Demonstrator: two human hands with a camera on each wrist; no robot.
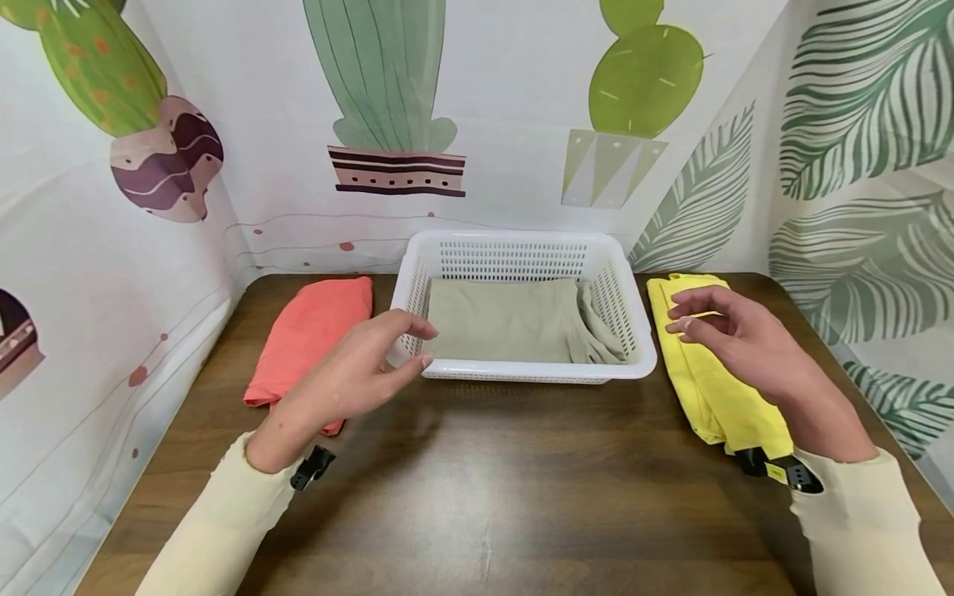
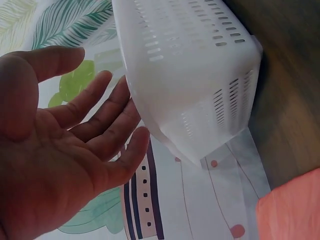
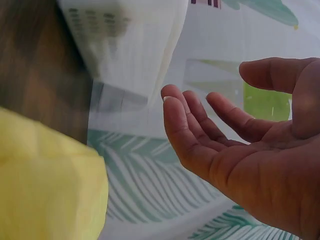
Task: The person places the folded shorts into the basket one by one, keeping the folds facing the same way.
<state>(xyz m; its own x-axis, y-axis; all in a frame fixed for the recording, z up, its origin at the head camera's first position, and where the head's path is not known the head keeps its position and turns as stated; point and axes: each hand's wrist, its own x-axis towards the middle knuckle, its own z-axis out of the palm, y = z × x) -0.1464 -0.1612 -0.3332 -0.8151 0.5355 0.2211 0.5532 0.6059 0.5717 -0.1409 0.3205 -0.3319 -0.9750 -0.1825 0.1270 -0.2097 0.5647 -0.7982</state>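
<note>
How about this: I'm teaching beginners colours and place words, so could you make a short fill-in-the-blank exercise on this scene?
1. The basket is coloured ____.
2. The yellow cloth lies nearest the person's ____ hand.
3. The grey-green cloth lies ____ the basket, not outside it.
4. From the person's view, the coral cloth lies to the basket's ____.

Missing words: white; right; inside; left.

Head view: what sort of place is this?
Probably an indoor tabletop nook, perhaps staged for handling cloth: a cactus-print backdrop behind a brown table, and a white basket with folded cloth in it.
</note>
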